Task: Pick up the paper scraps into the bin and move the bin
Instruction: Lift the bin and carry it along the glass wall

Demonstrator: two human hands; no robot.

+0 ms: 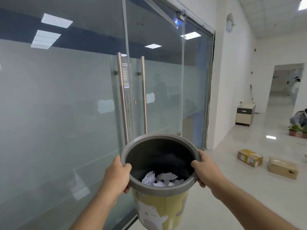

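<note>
A round bin (159, 188) with a grey rim, dark inside and a yellow cartoon-printed wall is held up in the air in front of me. Several crumpled white paper scraps (162, 179) lie at its bottom. My left hand (117, 174) grips the rim on the left side, thumb inside. On the right side of the rim my right hand (205, 170) holds on, thumb over the inner edge. The bin's base is cut off by the frame.
Frosted glass doors with two tall steel handles (123, 97) stand directly ahead. Two cardboard boxes (250, 157) lie on the white floor to the right. Farther off are a small cabinet (245, 113), potted plants (293, 130) and people by a doorway.
</note>
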